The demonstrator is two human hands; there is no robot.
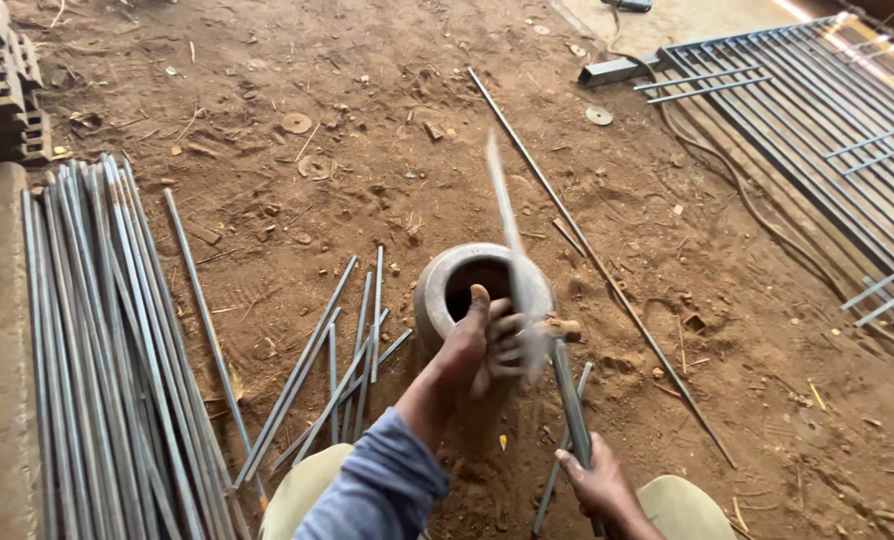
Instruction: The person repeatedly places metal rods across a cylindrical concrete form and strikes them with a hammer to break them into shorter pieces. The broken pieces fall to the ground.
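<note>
Gripping the steel rod point(570, 400) low down, your right hand point(599, 484) is wrapped fully around the shaft, near the bottom edge of the view, with the rod's upper end reaching up beside the thick metal ring point(479, 285) that stands on the dirt floor point(387, 150). Your left hand point(485, 345) rests clenched on the near rim of that ring, and a pale blurred streak point(507, 215) rises from it; it looks like a thin bar in fast motion, but the blur hides how your fingers grip it. Judging by its look, the rod is stiff and fairly heavy for its thickness, smooth enough to slip in a dusty palm, so a full wrap well back from the working end suits it. The ring appears heavy and steady, unlikely to shift under your palm. To your left a big bundle of long rods point(107, 350) lies on the floor, with a scatter of short cut pieces point(342, 350) just beside the ring. One long thin bar point(587, 250) runs diagonally across the dirt to your right, and a barred gate panel point(817, 120) lies flat farther off.
</note>
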